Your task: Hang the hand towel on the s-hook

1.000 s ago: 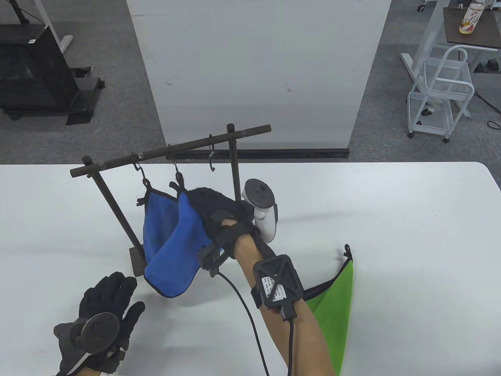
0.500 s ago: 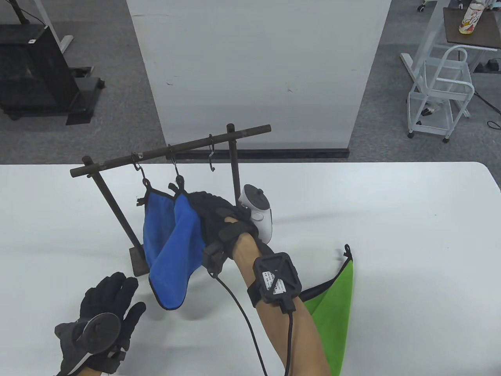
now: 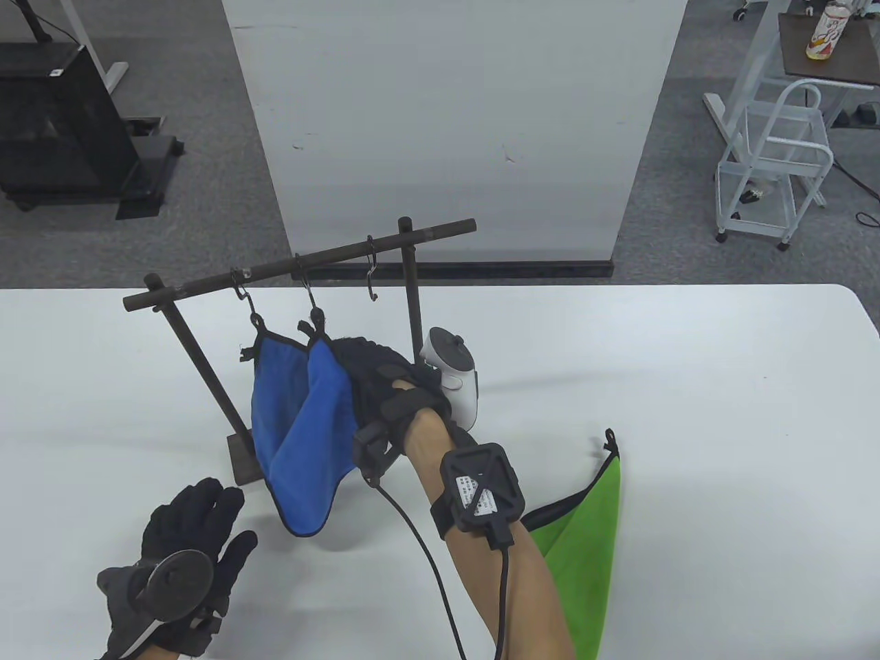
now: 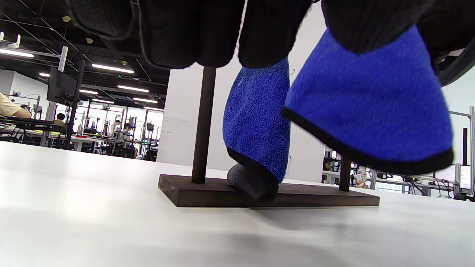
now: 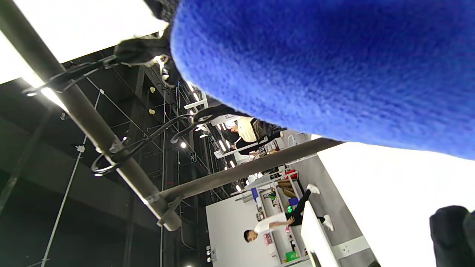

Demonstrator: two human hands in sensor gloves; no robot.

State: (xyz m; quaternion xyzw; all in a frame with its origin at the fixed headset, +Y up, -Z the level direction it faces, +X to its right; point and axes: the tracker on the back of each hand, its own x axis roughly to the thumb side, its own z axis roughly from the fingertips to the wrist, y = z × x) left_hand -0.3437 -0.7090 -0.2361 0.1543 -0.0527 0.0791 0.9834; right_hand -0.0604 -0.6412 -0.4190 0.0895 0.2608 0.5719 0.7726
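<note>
My right hand [image 3: 385, 375] is up at the rack [image 3: 302, 265], fingers wrapped into the top edge of the second blue towel [image 3: 309, 440], gripping it just under its loop at the middle hook [image 3: 309, 295]. From the table view that loop sits right at the hook's lower end; can't tell if it's fully seated. The towel's bottom corner hangs free above the table [image 3: 687, 385], tilted toward me, w/ a shadow under it. First blue towel [image 3: 271, 385] hangs from the left hook [image 3: 242, 289], just beside and partly behind the one I'm holding. Third hook [image 3: 372, 271] is on the bar to the right, bare. In the left wrist view both blue towels show w/ black trim; the nearer one [image 4: 371, 111] is off the table, the other one's [image 4: 258, 126] tip reaches down near the rack base [image 4: 267, 194]. My left hand [image 3: 182, 557] rests low on the table near the front-left, fingers spread loosely, holding nothing, well apart from the rack. Green towel [image 3: 584, 543] lies flat on the table to my right, partly under my right forearm.
</note>
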